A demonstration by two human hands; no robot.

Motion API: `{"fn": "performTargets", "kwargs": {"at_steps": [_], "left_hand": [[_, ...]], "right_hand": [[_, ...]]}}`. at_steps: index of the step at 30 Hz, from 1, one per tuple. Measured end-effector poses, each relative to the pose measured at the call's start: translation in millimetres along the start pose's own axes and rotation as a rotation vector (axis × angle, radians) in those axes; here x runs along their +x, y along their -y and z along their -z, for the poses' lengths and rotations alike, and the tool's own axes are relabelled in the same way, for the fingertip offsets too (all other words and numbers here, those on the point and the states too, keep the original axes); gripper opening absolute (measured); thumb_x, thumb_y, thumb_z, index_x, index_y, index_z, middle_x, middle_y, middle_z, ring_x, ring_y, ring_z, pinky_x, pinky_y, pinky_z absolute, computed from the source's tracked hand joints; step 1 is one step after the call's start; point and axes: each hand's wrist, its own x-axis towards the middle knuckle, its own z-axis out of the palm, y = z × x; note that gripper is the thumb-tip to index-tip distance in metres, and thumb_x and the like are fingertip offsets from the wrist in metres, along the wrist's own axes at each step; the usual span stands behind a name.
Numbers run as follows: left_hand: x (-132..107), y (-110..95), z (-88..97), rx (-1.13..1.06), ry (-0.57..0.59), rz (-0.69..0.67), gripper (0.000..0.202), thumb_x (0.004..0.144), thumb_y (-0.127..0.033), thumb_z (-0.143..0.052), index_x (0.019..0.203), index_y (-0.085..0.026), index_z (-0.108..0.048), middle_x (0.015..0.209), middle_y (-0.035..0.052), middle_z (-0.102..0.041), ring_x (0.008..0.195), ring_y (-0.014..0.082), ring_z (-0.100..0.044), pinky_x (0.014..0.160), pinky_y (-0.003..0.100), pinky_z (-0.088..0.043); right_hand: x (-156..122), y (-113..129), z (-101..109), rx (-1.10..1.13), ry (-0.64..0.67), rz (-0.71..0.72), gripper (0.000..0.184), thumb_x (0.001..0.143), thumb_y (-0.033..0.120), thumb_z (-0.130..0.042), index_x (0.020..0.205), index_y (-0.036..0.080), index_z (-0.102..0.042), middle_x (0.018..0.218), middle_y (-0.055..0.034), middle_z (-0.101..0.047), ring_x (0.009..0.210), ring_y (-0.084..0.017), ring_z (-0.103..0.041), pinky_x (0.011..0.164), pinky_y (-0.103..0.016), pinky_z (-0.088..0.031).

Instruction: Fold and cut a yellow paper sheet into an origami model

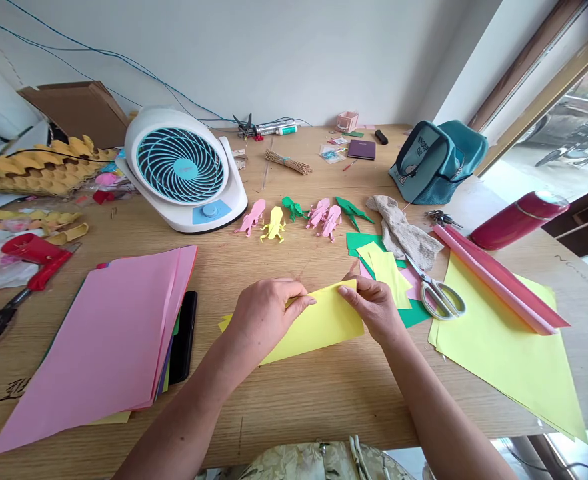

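A piece of yellow paper (319, 327) is held up just above the wooden table, at the lower middle of the view. My left hand (269, 310) pinches its upper edge between thumb and fingers and covers the paper's left part. At the right end, my right hand (371, 303) grips the upper corner, thumb in front and fingers behind. Beyond the hands stand several folded paper frogs, among them a yellow one (274, 225), a pink one (251, 217) and a green one (293, 209). Yellow paper scraps (387, 270) lie beside my right hand.
Scissors (441, 299) and a crumpled cloth (409, 233) lie right of the scraps. Yellow sheets (504, 347) and a red bottle (519, 220) occupy the right. Pink sheets (119, 327), a black phone (183, 337) and a white fan (181, 167) are on the left.
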Motion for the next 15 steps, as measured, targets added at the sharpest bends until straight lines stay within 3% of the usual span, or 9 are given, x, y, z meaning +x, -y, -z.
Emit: {"fn": "performTargets", "kwargs": {"at_steps": [15], "left_hand": [[-0.3, -1.0, 0.5, -0.005, -0.006, -0.010, 0.020, 0.092, -0.028, -0.059, 0.076, -0.021, -0.068, 0.077, -0.0011, -0.069, 0.071, 0.0142, -0.061, 0.063, 0.025, -0.036]], "right_hand": [[-1.6, 0.7, -2.1, 0.038, -0.011, -0.002, 0.043, 0.082, 0.057, -0.067, 0.064, 0.018, -0.059, 0.070, -0.0008, -0.046, 0.063, -0.013, -0.042, 0.054, -0.026, -0.035]]}}
